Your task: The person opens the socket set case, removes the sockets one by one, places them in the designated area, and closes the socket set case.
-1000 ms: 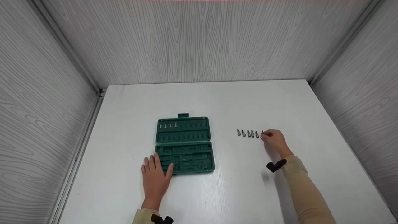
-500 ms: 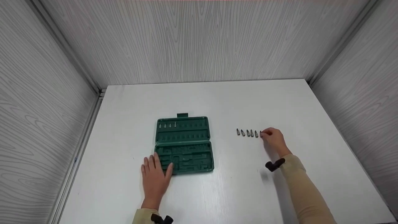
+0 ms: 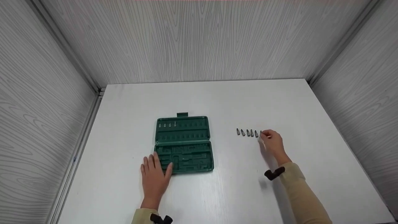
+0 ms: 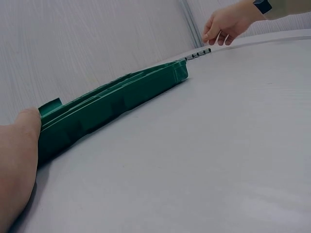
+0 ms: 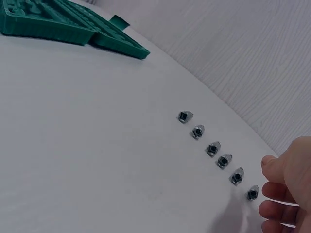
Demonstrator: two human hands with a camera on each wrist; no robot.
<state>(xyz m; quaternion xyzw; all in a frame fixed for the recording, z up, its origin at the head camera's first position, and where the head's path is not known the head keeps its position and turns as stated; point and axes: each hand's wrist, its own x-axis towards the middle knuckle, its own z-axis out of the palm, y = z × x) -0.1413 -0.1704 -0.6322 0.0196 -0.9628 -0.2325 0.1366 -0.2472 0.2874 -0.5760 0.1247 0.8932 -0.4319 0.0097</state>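
My left hand (image 3: 154, 183) rests with straight fingers at the near left corner of an opened green plastic tool case (image 3: 212, 158). The thumb lies along the case's front edge. To the right, several small metal socket bits (image 3: 248, 133) lie in a row, with square holes facing the near side in the right wrist view. At the row's right end, my right hand (image 3: 274, 143) hovers just above the table beside the last socket bit (image 5: 252, 193). Its fingers are loosely bent, with nothing visible between thumb and fingers.
Several small silver pieces (image 3: 170, 125) stand in the far left slots of the case. The white table (image 3: 236, 186) is bounded by grey wood-grain panels (image 3: 199, 40) at the back and both sides.
My right hand has let go of the rightmost socket bit, after shifting it slightly left into the row, and has lifted a little. The left hand has stayed in place.
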